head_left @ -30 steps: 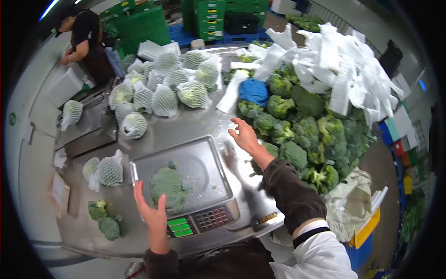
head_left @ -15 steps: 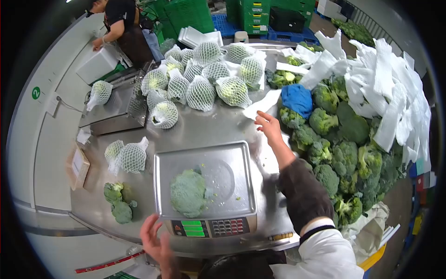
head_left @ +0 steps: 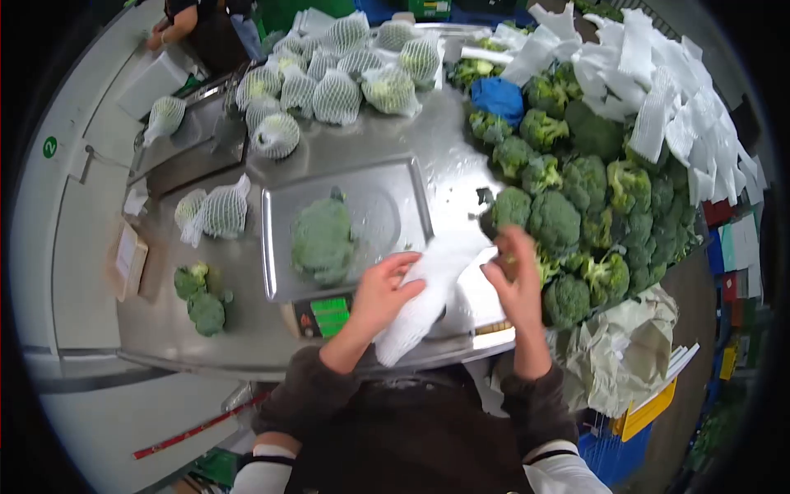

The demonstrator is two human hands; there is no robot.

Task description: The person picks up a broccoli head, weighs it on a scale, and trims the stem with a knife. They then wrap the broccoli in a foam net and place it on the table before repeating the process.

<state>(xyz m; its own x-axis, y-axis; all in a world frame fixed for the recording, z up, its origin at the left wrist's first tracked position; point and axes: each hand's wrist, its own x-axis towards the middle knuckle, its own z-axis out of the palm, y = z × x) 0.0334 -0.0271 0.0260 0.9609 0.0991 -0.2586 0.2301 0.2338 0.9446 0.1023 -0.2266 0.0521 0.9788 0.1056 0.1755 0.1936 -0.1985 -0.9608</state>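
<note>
A white foam net sleeve (head_left: 428, 292) hangs slantwise over the front edge of the scale, between my two hands. My left hand (head_left: 377, 300) grips its left side with thumb and fingers. At the sleeve's upper right end is my right hand (head_left: 520, 288), its fingers bent and slightly blurred as they hold that end. A bare broccoli head (head_left: 322, 241) lies on the metal pan (head_left: 383, 284) of the weighing scale, left of the sleeve. The scale's green display (head_left: 330, 316) shows partly beside my left wrist.
Netted heads (head_left: 336, 97) crowd the table's far side. Loose broccoli (head_left: 555, 222) is heaped at right, with a blue cloth (head_left: 497, 100) and piled foam sleeves (head_left: 658, 99). Small broccoli pieces (head_left: 206, 313) lie at left. Another person's arm (head_left: 175, 26) shows at top left.
My right hand has come back from the far side with the foam sleeve. My left hand has risen to meet it over the scale's front. The view has tilted down.
</note>
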